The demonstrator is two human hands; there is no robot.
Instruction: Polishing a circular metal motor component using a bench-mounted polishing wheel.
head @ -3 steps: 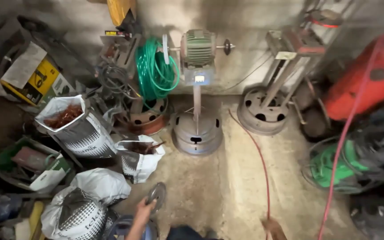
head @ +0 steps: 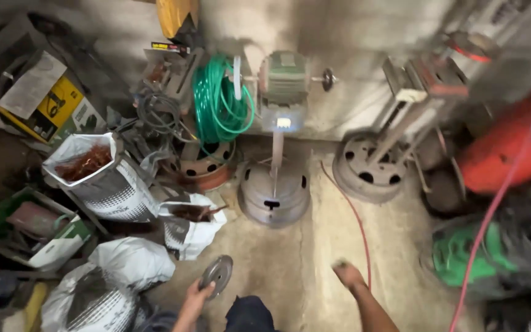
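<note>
Down low, a grey metal disc (head: 217, 275) w/ a centre hole is gripped at its lower edge by the left hand (head: 195, 300), fingers wrapped on the rim, disc tilted, held above the concrete floor (head: 333, 246). Right hand (head: 346, 273) is blurred, out over the floor; open or closed: cannot tell. It sits just beside a thin red cable (head: 354, 218) running across the floor.

Ahead of the disc: bench grinder (head: 283, 77) on a thin post, base a grey wheel rim (head: 274, 195). Left of the grinder, a coil of green hose (head: 219, 104) hangs by the wall. Near the disc, left: small white bag (head: 192, 230) w/ rusty scrap; beyond it a bigger sack (head: 102, 178) of reddish shavings. Right side: second rim (head: 367, 166) carrying a stand, red machine (head: 511, 147), green machine (head: 468, 255), both blurred.
</note>
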